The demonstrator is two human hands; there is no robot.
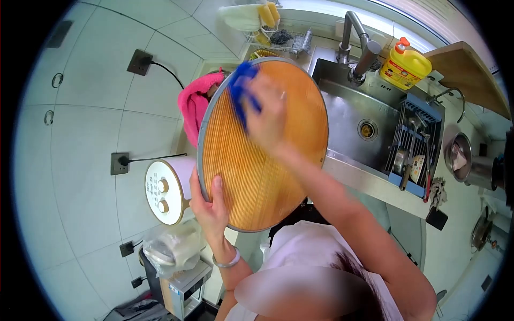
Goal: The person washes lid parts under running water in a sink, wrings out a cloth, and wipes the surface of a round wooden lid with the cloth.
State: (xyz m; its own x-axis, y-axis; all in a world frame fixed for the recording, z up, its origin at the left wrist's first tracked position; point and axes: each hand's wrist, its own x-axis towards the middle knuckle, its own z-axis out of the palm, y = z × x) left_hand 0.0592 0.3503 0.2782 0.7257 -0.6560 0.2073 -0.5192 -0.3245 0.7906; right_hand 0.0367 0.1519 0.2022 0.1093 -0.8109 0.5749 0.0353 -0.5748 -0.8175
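A large round wooden cutting board (267, 182) with a grey metal rim is held up on its edge in front of me. My left hand (211, 208) grips its lower left rim, thumb on the face and the other fingers hidden behind. Near the top of the board, my right hand (265, 109) presses a blue cloth (241, 88) against the wood close to the upper left rim. The right hand is blurred by motion, but its fingers are bent round the cloth.
Right of the board lies a steel sink (348, 117) with a tap (369, 56) and a blue dish rack (420, 107). A yellow soap bottle (406, 67) stands behind it. On the left are a pink cloth (191, 107), a white appliance (166, 192) and a plastic bag (171, 249).
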